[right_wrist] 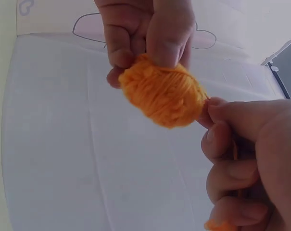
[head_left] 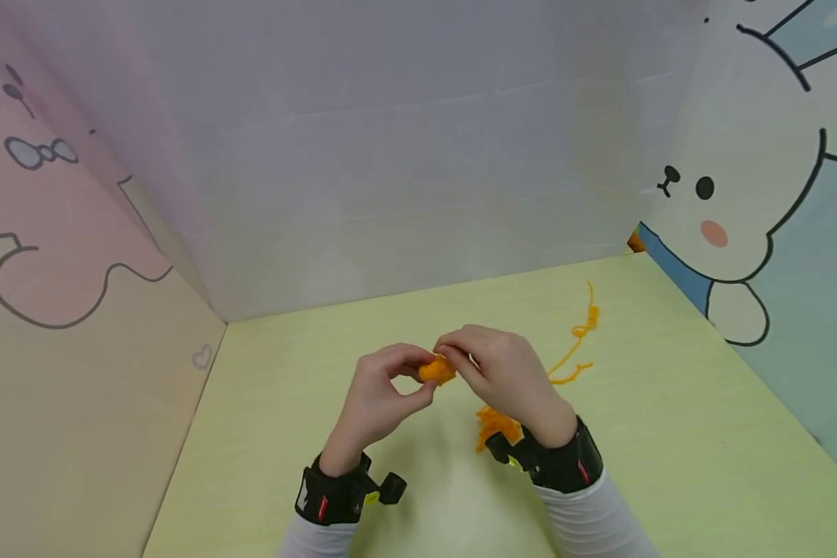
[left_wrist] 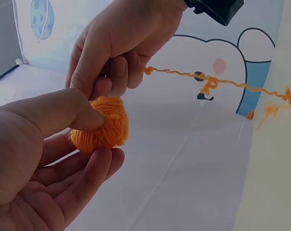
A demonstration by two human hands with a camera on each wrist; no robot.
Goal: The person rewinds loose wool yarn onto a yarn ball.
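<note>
A small ball of orange yarn (right_wrist: 164,94) is pinched between the thumb and fingers of my left hand (head_left: 384,395). Its strands wrap round it in close layers. My right hand (head_left: 505,372) sits right beside the ball, thumb and forefinger pinching the yarn strand (right_wrist: 235,149) at its edge. That strand runs through the curled fingers of the right hand and comes out at the little-finger side. From there a kinked length of yarn (left_wrist: 179,72) with small knots stretches away in the left wrist view.
On the pale green table (head_left: 286,434) a tangled heap of orange yarn (head_left: 497,426) lies under the right wrist, partly hidden. Looser yarn (head_left: 577,332) trails towards the back right. Printed cartoon panels stand at the left and right, with a pale sheet (head_left: 418,155) behind.
</note>
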